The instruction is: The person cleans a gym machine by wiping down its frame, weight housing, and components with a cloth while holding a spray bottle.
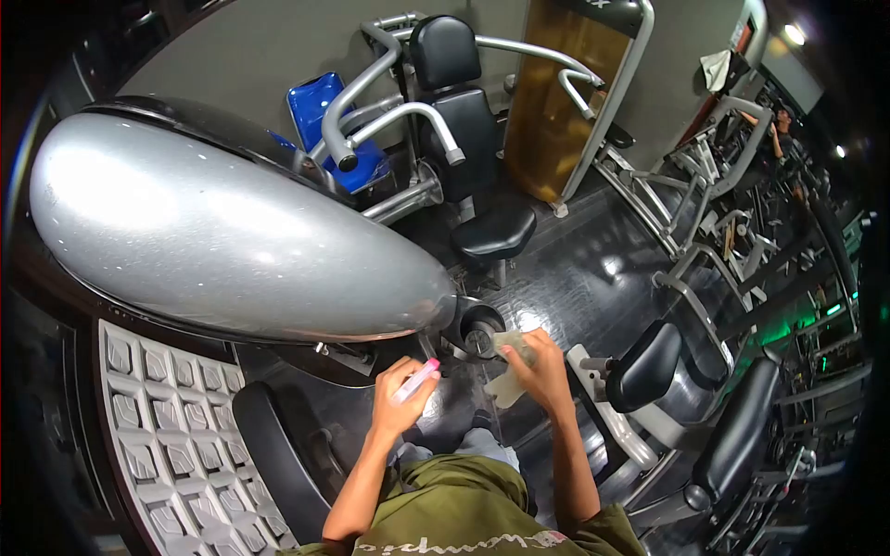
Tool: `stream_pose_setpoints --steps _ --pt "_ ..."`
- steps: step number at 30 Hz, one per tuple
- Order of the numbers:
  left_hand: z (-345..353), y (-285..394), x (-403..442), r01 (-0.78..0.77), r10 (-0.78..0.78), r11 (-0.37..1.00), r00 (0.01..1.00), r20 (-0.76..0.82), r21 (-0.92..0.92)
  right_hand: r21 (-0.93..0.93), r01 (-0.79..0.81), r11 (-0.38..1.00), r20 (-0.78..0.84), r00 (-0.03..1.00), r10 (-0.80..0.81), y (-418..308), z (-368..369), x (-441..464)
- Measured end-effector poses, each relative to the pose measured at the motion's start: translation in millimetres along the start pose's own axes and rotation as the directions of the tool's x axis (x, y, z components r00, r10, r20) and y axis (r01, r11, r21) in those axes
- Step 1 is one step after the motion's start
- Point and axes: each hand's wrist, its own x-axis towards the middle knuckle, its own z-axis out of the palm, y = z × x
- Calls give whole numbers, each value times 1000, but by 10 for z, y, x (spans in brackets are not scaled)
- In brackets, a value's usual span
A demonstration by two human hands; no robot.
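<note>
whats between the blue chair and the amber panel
In the head view, a black backrest and grey handlebars stand between them.

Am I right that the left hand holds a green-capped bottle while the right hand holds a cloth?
Not quite: in the head view the cap is pink, not green. The left hand holds the bottle and the right hand a cloth.

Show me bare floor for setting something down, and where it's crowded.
Widest: the glossy dark floor between the black machine seat and the black pad lower right. Narrower: the floor between the pink-capped bottle in the left hand and the cloth in the right hand. Crowded: around the round black holder, between the silver shroud and cloth.
</note>
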Motion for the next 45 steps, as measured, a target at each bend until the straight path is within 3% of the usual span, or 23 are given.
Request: stream_pose_setpoints --steps 4,8,11,13,14,15,17,18,20,21,24,28,30,31,33,35,37,38,39,41,43,45 --pt "368 245 190 47 -37 985 997 -67 168 10 -125 992 0 992 125 336 -202 9" --pt "591 338 282 74 -19 942 986 -168 328 31 -110 993 9 994 110 438 -321 73" --pt "671 391 295 75 4 912 982 -191 404 52 27 998 12 1000 -27 490 -374 170" --pt "675 447 277 127 -61 914 982 -177 384 9 135 991 85 987 -135 475 -371 261" --pt "680 483 261 136 -60 916 977 -207 377 -20 258 966 123 960 -253 492 -350 332" --pt "679 518 233 148 -62 918 970 -235 369 -12 259 966 137 957 -255 458 -321 419" --pt "673 566 154 177 -86 929 957 -276 325 -55 597 800 307 773 -555 324 -226 613" --pt "665 570 106 224 -137 928 948 -286 298 -42 604 796 322 762 -561 295 -129 696" --pt "630 590 12 247 -168 937 938 -303 245 -152 844 514 466 519 -716 289 111 843" --pt "624 572 -33 257 -174 936 932 -319 241 -140 853 504 472 504 -723 291 198 902" --pt "603 515 -179 297 -236 941 920 -312 163 -320 921 223 638 384 -667 281 347 987" --pt "589 419 -329 293 -257 951 925 -279 98 -369 920 132 753 379 -538 233 385 951" --pt "585 339 -370 285 -259 957 921 -290 53 -468 869 158 808 494 -322 133 449 854" --pt "575 310 -387 276 -260 961 920 -294 11 -466 872 153 810 489 -324 72 457 851" --pt "548 295 -412 267 -264 963 915 -304 -34 -469 830 302 853 514 -90 -42 461 870" --pt "507 295 -434 288 -289 956 907 -308 -50 -481 790 380 839 541 -61 -1 434 951" --pt "472 237 -481 269 -272 962 911 -310 -55 -387 607 694 720 669 -184 8 262 993" --pt "456 208 -490 249 -256 967 914 -314 -63 -378 537 754 590 767 -250 101 236 902" --pt "438 202 -489 248 -257 966 914 -315 -68 -381 539 751 592 766 -249 82 215 872" --pt "403 206 -498 277 -287 958 912 -293 -74 -293 146 945 322 946 -46 22 166 805" --pt "396 183 -507 294 -300 954 910 -286 -63 -192 123 974 237 969 -76 141 248 736" --pt "377 157 -519 309 -309 950 910 -276 -44 -117 -22 993 187 981 44 120 417 640"
